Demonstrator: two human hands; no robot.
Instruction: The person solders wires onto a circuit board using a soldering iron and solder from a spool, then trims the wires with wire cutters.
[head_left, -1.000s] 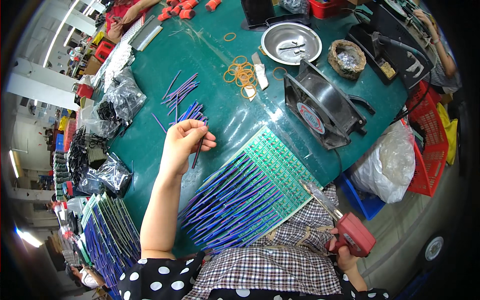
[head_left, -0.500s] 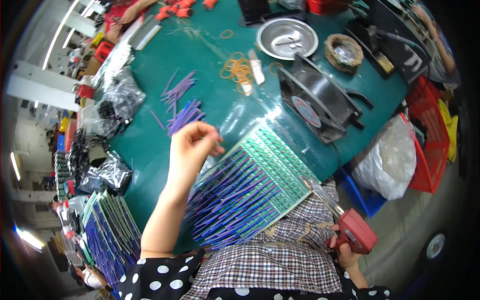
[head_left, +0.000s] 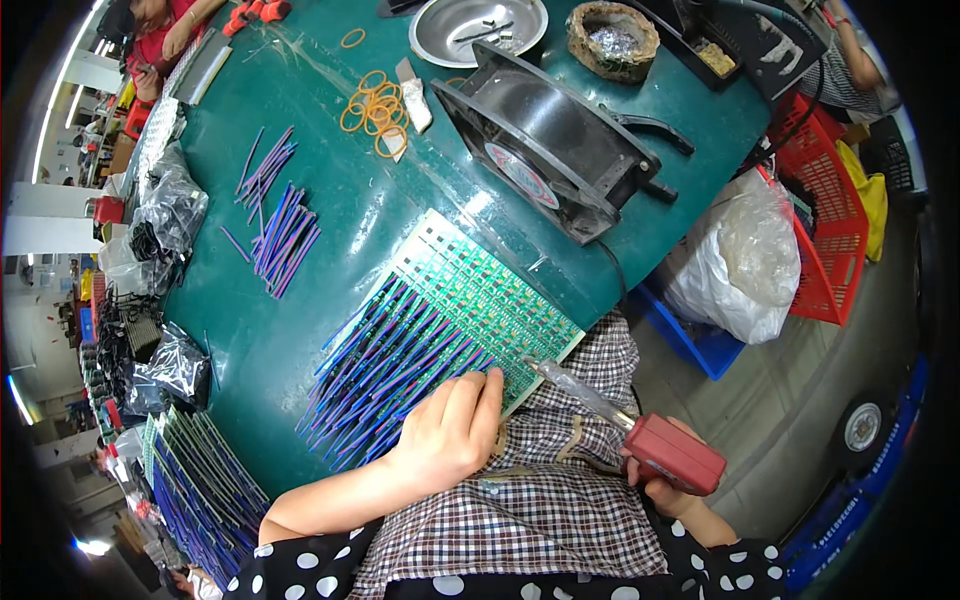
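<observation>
A green circuit board (head_left: 495,285) lies at the table's front edge, partly over my lap, with rows of small parts. Many blue and purple wires (head_left: 385,370) stick out from its left half. My left hand (head_left: 450,430) is closed over the board's near edge, fingertips pressed together at the wire ends; what they pinch is too small to make out. My right hand (head_left: 665,485) grips a red soldering gun (head_left: 675,455). Its metal tip reaches the board just right of my left fingertips. Loose cut wires (head_left: 285,240) lie in a pile on the table, beyond the board.
A black fan (head_left: 545,135) stands behind the board, near pliers (head_left: 650,125). Farther back are rubber bands (head_left: 375,110), a metal bowl (head_left: 480,30) and a rough round dish (head_left: 612,42). Wired boards (head_left: 200,490) stack at left. A red crate (head_left: 820,210) stands at right.
My left hand has come down from beside the wire pile to the board's near edge, its fingers closing there. The soldering gun's tip stays at the board. The view has shifted.
</observation>
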